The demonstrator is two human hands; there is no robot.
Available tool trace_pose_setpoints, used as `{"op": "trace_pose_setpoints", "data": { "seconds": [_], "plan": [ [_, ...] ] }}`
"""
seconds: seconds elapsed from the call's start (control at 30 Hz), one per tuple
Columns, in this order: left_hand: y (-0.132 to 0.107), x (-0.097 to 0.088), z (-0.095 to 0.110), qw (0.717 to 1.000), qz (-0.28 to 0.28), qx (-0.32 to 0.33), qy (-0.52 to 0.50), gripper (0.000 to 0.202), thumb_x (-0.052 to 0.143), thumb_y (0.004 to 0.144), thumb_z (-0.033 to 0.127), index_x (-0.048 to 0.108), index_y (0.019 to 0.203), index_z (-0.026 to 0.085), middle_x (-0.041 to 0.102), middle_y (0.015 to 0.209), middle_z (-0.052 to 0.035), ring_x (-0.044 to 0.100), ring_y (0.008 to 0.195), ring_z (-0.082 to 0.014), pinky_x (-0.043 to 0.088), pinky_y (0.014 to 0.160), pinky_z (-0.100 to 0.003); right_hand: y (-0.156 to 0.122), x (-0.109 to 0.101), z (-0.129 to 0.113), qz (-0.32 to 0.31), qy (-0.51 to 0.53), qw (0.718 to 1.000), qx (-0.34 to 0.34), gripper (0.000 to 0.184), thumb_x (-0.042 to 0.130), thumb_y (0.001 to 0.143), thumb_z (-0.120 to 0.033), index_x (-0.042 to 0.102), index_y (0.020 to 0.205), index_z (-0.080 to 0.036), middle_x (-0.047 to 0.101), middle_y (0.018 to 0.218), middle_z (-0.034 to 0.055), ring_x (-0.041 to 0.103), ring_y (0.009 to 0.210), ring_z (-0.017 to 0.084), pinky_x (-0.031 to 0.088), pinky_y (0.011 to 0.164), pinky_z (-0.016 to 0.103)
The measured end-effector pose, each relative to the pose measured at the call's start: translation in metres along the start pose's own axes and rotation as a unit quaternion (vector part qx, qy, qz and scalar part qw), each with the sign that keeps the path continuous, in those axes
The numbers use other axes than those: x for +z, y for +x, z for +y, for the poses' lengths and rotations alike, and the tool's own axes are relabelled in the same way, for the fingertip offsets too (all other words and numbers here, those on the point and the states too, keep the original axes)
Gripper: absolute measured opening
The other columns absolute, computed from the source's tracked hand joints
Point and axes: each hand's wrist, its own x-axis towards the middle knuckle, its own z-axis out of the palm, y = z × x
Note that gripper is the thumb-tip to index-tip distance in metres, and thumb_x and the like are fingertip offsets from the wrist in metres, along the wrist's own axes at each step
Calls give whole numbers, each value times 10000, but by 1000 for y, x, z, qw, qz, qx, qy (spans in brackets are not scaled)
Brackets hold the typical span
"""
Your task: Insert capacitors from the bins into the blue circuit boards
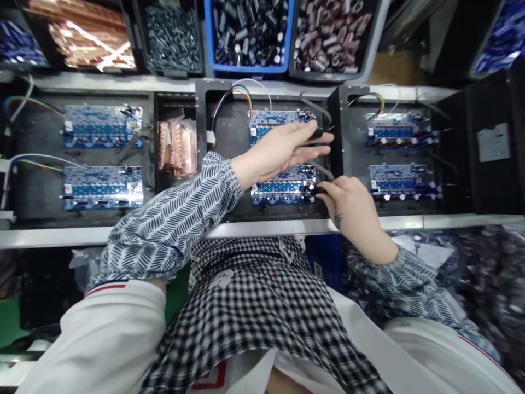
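Note:
My left hand reaches over the upper middle circuit board, palm turned partly up. Its thumb presses a black capacitor against the fingers, which are stretched out to the right. My right hand is closed in a pinch at the right end of the lower middle circuit board. A small dark part, apparently a capacitor, sits at its fingertips, mostly hidden by them. The left hand and wrist cover much of the upper board and some of the lower one.
More blue boards lie in the left tray and right tray. Copper-coloured parts fill a compartment between trays. Behind stand a blue bin of black capacitors and a bin of brown ones. A metal rail runs along the front.

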Motion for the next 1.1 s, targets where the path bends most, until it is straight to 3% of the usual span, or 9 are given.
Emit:
{"op": "trace_pose_setpoints", "data": {
  "seconds": [0.17, 0.33, 0.43, 0.53, 0.63, 0.8, 0.93, 1.1],
  "plan": [
    [8, -2, -6, 1000, -19, -7, 13, 288, 486, 1124, 367, 607, 1184, 113, 730, 1128, -98, 725, 1126, -189, 600, 907, -210, -1, -2, 1, 7, 10, 1000, -8, 339, 497, 1030, -314, 777, 1101, -136, 660, 896, 133, 567, 824, 277, 460, 748, 386],
    [7, 5, -9, 999, -4, -5, 40, 302, 531, 1105, 414, 620, 1187, 137, 724, 1061, -74, 723, 965, -131, 560, 781, -148, 0, -1, 4, 3, 33, 999, -16, 301, 535, 1010, -316, 780, 1094, -162, 660, 876, 119, 580, 833, 275, 468, 762, 379],
    [7, 10, -13, 998, 22, 8, 56, 248, 602, 1072, 387, 671, 1088, 150, 686, 922, -43, 675, 816, -105, 496, 675, -128, 2, 0, 8, -10, 54, 998, -19, 288, 549, 985, -278, 758, 1148, -168, 669, 927, 122, 600, 871, 281, 494, 803, 391],
    [4, 14, -15, 996, 8, 17, 83, 200, 634, 1054, 307, 684, 942, 148, 641, 826, -27, 580, 675, -74, 415, 574, -125, 2, -3, 7, -16, 74, 997, -13, 344, 548, 955, -191, 710, 1255, -144, 684, 1019, 143, 622, 938, 292, 516, 857, 417],
    [-1, 16, -14, 994, -7, 29, 102, 194, 623, 1048, 220, 669, 874, 147, 639, 821, -18, 538, 638, -63, 393, 545, -124, 4, -12, -1, -37, 87, 996, -9, 404, 508, 945, -102, 674, 1313, -107, 685, 1085, 164, 627, 1010, 291, 515, 920, 424],
    [0, 25, -8, 997, 6, 36, 75, 184, 649, 1021, 175, 657, 838, 155, 627, 800, -4, 540, 634, -67, 423, 556, -120, 8, -20, -3, -59, 84, 994, 21, 375, 485, 984, -83, 664, 1312, -97, 679, 1086, 150, 623, 1016, 266, 504, 930, 395],
    [6, 48, -15, 999, 1, 28, 43, 214, 607, 1025, 109, 633, 816, 145, 621, 787, 1, 547, 641, -65, 446, 598, -126, 1, -15, 15, -28, 89, 994, 57, 387, 491, 961, -57, 673, 1296, -122, 679, 1078, 138, 627, 993, 252, 508, 915, 392],
    [31, 83, -39, 999, -2, 46, 20, 208, 564, 1005, 10, 625, 845, 127, 583, 719, 26, 529, 635, -59, 423, 645, -139, -21, -20, 62, 5, 175, 983, 48, 397, 498, 893, -39, 700, 1221, -135, 685, 969, 106, 651, 905, 223, 542, 854, 367]
  ]
}}
